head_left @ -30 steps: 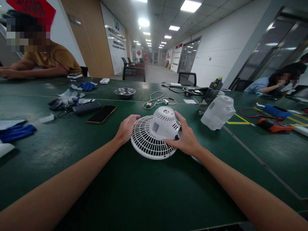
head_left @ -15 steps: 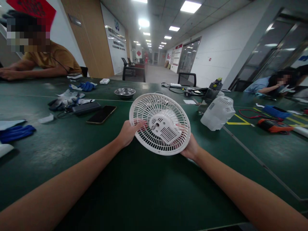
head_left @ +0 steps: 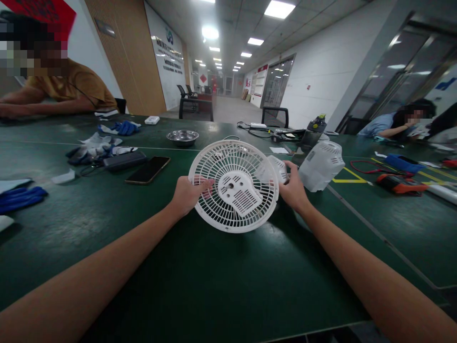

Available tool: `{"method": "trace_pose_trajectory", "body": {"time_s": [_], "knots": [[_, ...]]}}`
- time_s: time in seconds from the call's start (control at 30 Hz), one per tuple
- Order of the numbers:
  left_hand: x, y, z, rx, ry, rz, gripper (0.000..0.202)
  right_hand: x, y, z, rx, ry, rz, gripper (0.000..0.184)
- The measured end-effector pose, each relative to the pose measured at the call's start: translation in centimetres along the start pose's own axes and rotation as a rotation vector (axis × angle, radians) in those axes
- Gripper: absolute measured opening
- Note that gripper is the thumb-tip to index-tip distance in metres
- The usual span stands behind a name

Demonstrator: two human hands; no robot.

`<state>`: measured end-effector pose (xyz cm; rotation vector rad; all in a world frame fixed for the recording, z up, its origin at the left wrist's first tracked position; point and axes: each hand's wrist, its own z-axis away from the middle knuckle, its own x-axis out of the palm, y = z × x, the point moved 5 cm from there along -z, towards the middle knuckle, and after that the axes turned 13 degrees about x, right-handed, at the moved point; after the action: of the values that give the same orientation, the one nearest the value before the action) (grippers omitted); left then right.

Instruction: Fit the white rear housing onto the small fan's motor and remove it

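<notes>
"What's gripped?"
"The left hand [head_left: 184,195] pinches the fan guard [head_left: 235,196] by its left rim; the right hand [head_left: 294,189] curls round a white cover [head_left: 279,167] behind the guard's right edge."
"Where's the guard?"
"Tilted up, mid-table [head_left: 228,286], phone [head_left: 148,170] leftward, bowl [head_left: 183,142] beyond."

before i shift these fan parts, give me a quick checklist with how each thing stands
1. Left hand gripping the fan guard: ok, thumb over the bars at its left side.
2. Right hand on the white cover: ok, thumb and fingers around its right end.
3. Cover free of the guard: cannot tell, it sits partly behind the bars.
4. Right hand clear of the white plastic shell: cannot tell, very close in this view.
5. Phone clear of the guard: ok, apart on the left.
</notes>
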<state>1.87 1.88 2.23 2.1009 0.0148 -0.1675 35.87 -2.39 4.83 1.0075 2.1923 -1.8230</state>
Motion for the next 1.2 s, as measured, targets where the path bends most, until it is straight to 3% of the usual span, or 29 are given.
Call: {"method": "trace_pose_trajectory", "body": {"time_s": [0.1,0.23,0.33,0.4,0.47,0.57,0.7,0.77,0.87,0.93,1.03,1.2], "knots": [[-0.7,-0.9,-0.3,-0.046,0.043,-0.031,0.023,-1.0,0.9,-0.8,-0.049,0.116,0.326,0.072],[-1.4,-2.0,-0.6,-0.127,0.088,-0.015,0.023,-1.7,0.4,-1.2,-0.149,0.187,0.414,0.062],[-1.5,-2.2,-0.6,-0.172,0.111,0.026,0.024,-5.0,-0.4,-1.4,-0.202,0.485,0.425,0.063],[-1.5,-2.2,-0.6,-0.181,0.117,0.042,0.026,-7.9,0.1,-1.6,-0.163,0.694,0.408,0.071],[-1.4,-2.1,-0.6,-0.176,0.112,0.051,0.027,-10.1,1.5,-2.1,-0.091,0.780,0.380,0.081],[-1.4,-2.2,-0.6,-0.160,0.085,0.044,0.027,-11.9,4.7,-3.2,0.064,0.804,0.335,0.095],[-1.4,-2.2,-0.6,-0.169,0.075,0.059,0.026,-11.9,8.1,-4.7,0.194,0.689,0.245,0.113],[-1.4,-2.1,-0.6,-0.183,0.076,0.067,0.026,-11.8,9.3,-5.3,0.243,0.651,0.212,0.116],[-1.4,-2.0,-0.5,-0.201,0.075,0.068,0.026,-11.9,10.0,-5.7,0.327,0.697,0.187,0.110],[-1.5,-2.2,-0.5,-0.209,0.074,0.069,0.025,-12.0,9.4,-5.6,0.328,0.765,0.151,0.104],[-1.5,-2.6,-0.6,-0.212,0.073,0.088,0.026,-11.6,6.5,-4.9,0.210,0.847,0.075,0.095],[-1.5,-2.8,-0.7,-0.219,0.082,0.112,0.029,-8.6,0.4,-3.0,-0.010,0.707,0.035,0.093]]}}
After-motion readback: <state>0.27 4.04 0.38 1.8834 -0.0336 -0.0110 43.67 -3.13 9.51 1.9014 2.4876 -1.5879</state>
